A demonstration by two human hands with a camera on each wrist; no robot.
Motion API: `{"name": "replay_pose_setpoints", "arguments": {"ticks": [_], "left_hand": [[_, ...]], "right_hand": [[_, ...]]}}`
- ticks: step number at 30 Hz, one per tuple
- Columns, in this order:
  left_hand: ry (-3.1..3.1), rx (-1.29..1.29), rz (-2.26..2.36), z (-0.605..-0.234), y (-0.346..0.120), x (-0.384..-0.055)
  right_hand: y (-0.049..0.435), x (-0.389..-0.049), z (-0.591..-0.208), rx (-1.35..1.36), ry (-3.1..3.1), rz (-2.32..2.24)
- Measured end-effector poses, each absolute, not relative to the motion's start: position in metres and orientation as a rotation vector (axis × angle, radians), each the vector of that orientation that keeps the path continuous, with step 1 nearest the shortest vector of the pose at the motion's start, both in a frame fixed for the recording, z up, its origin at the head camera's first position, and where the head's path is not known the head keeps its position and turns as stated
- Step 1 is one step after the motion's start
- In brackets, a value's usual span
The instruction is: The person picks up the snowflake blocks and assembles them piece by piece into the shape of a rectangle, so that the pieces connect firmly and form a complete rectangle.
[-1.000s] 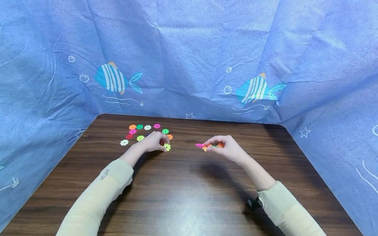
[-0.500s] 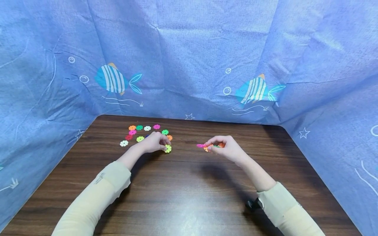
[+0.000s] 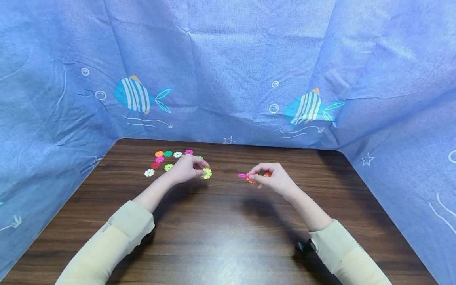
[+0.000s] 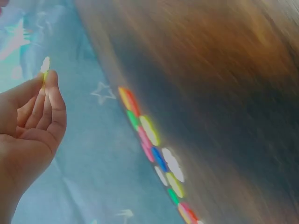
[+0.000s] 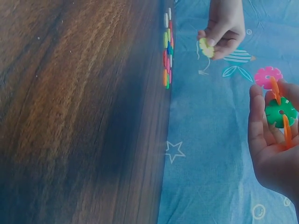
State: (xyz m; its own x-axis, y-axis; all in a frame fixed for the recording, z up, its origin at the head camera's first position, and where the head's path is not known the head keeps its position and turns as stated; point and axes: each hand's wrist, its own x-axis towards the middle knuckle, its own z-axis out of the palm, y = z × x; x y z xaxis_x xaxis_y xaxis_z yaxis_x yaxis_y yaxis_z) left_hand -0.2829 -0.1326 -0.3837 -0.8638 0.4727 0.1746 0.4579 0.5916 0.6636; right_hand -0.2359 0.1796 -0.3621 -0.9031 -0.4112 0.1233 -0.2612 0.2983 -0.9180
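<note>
My left hand [image 3: 187, 169] pinches a yellow notched plastic disc [image 3: 207, 173] between thumb and fingertips, raised above the table. In the left wrist view the same yellow disc [image 4: 45, 74] shows edge-on at the fingertips. Off to the right, my right hand [image 3: 273, 178] holds a short chain of interlocked notched discs. The right wrist view shows its pink disc [image 5: 268, 76] at the end, an orange disc [image 5: 275, 91], a green disc [image 5: 280, 113] and another orange disc [image 5: 287, 131]. A gap separates the yellow disc from the chain.
Several loose notched discs lie at the back left of the brown wooden table [image 3: 221, 221], among them a white disc [image 3: 149, 172] and a red disc [image 3: 155, 165]. My left hand hides some. A blue fish-print cloth [image 3: 228, 79] hangs behind the table.
My left hand has lifted the yellow disc from beside the loose discs and moved slightly right. My right hand stays nearly in place, its fingers shifting a little on the chain.
</note>
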Motion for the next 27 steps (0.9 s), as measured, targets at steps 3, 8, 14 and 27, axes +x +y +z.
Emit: {"name": "replay_pose_setpoints", "arguments": {"ticks": [3,8,14,27], "left_hand": [[2.758,0.735,1.249,-0.377,-0.128,-0.276],[2.644,0.612,1.482,-0.368,-0.119,-0.263],[2.571,0.516,1.678,-0.360,-0.109,-0.248],[2.376,0.376,1.965,-0.355,-0.087,-0.223]], "right_hand": [[0.179,-0.236,-0.362,-0.651,2.414,-1.692],[0.177,-0.238,-0.364,-0.655,2.399,-1.731],[0.175,-0.238,-0.364,-0.646,2.403,-1.747],[0.163,-0.236,-0.360,-0.666,2.440,-1.753]]}}
